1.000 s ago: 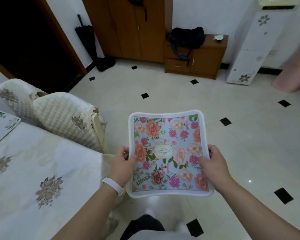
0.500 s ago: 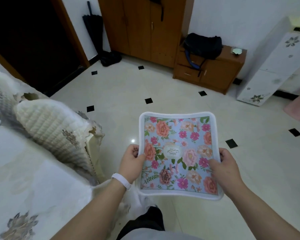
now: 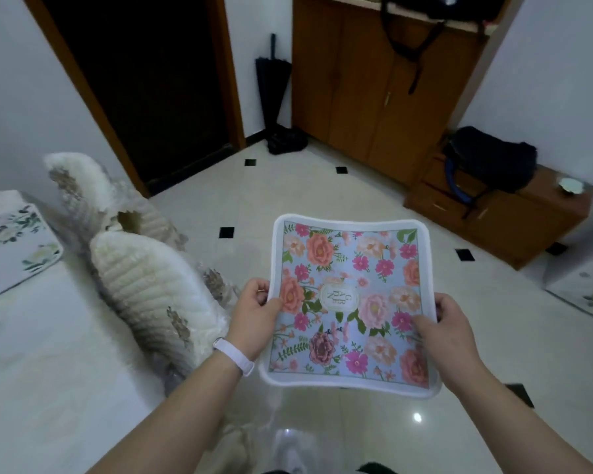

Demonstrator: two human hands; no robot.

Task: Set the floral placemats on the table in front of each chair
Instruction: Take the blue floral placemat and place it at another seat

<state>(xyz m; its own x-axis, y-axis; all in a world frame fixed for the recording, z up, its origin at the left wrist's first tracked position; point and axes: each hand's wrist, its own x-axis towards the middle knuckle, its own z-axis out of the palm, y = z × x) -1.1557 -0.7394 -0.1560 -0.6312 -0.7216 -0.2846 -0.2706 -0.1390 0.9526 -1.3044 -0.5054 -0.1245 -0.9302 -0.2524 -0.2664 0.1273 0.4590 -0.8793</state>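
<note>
Sliding leftward in view since a moment ago, the table is now showing a placemat already laid beyond the two covered chairs. Right of the table, over the floor, left hand and right hand are pinching the floral placemat by its side edges, apparently carrying it to an unset place.

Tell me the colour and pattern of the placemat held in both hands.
Light blue placemat with pink, coral and peach flowers, white border; head view.
</note>
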